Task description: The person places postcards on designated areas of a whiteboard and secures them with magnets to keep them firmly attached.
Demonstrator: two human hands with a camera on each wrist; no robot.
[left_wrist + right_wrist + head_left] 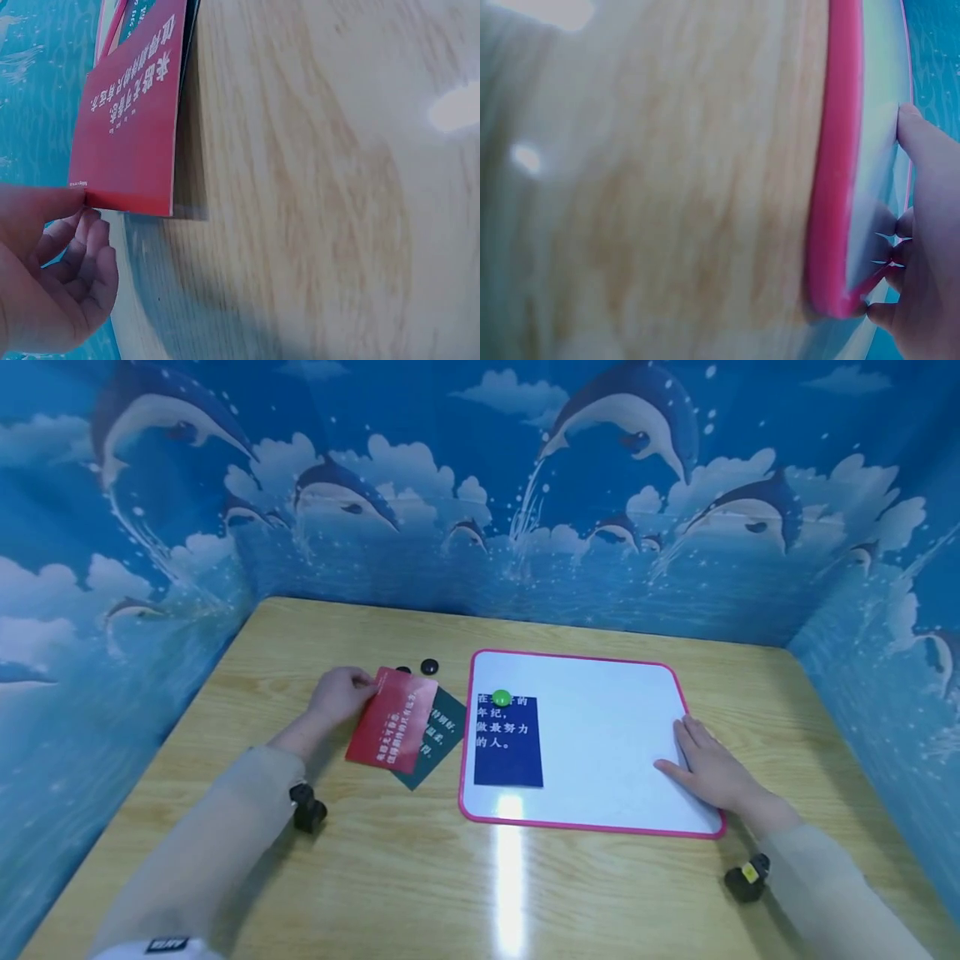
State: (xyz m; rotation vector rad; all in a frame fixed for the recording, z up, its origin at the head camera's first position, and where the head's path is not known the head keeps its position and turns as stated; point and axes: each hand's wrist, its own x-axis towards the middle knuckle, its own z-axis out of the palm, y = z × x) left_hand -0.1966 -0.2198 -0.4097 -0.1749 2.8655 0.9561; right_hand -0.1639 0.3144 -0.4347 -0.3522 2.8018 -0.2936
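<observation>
— What do we have in our left hand [341, 693]?

— We pinch the red card [392, 719] by its upper left corner. In the left wrist view the thumb lies on the card's edge and the other fingers [88, 259] curl below it. The card is tilted, its far end raised over the dark green card [435, 739], which lies on the counter [390, 877] and shows only at its right side and lower corner.

— And our right hand [712, 768]?

— It lies flat, fingers spread and straight, on the right part of the whiteboard [615, 735], near its lower right corner. In the right wrist view we see the fingertips [911, 127] resting on the white surface just inside the pink rim [832, 150].

— What is already on the board?

— A dark blue card [508, 742] with white characters sits at the board's left edge, upright. A green magnet [501, 697] rests on its top part, covering some of the first line.

— Anything else near the cards?

— Two black magnets [429, 667] lie on the counter just beyond the red card, one partly hidden behind its upper edge. The whiteboard is just beside the green card, a narrow strip of counter between them. Around the counter stand blue walls [480, 485] printed with dolphins and clouds.
</observation>
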